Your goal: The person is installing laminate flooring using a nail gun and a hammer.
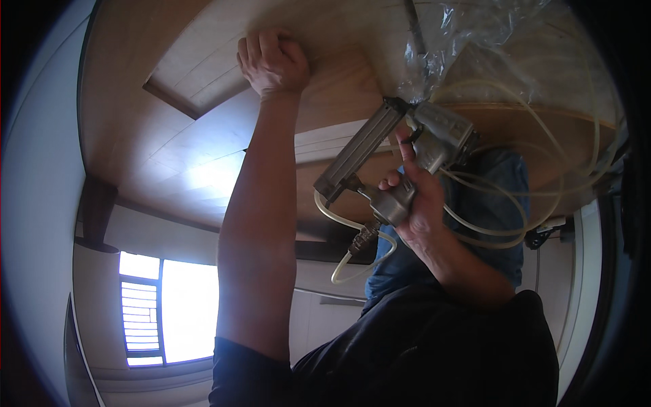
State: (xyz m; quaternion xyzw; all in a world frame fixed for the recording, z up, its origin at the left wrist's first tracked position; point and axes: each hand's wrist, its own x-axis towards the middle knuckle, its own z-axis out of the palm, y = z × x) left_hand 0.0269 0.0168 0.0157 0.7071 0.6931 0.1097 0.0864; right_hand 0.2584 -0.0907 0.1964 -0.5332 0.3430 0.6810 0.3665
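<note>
My left hand (274,64) is closed in a fist and rests on the pale wooden panel (325,88), with the arm stretched out straight. No object shows in it. My right hand (426,203) is wrapped round the handle of a grey metal air nail gun (359,152), one finger up by the trigger. The gun is held tilted, its long magazine slanting across the view, above the wood and in front of my legs. A clear yellowish air hose (390,251) loops from the fitting at the handle's end. Whatever lies under my left fist is hidden.
A rectangular recess (193,88) opens in the wood left of my fist. Crumpled clear plastic sheeting (468,41) lies at the top right, near a thin dark rod (413,27). Coils of hose (559,146) hang at the right. A bright window (169,308) is at the lower left.
</note>
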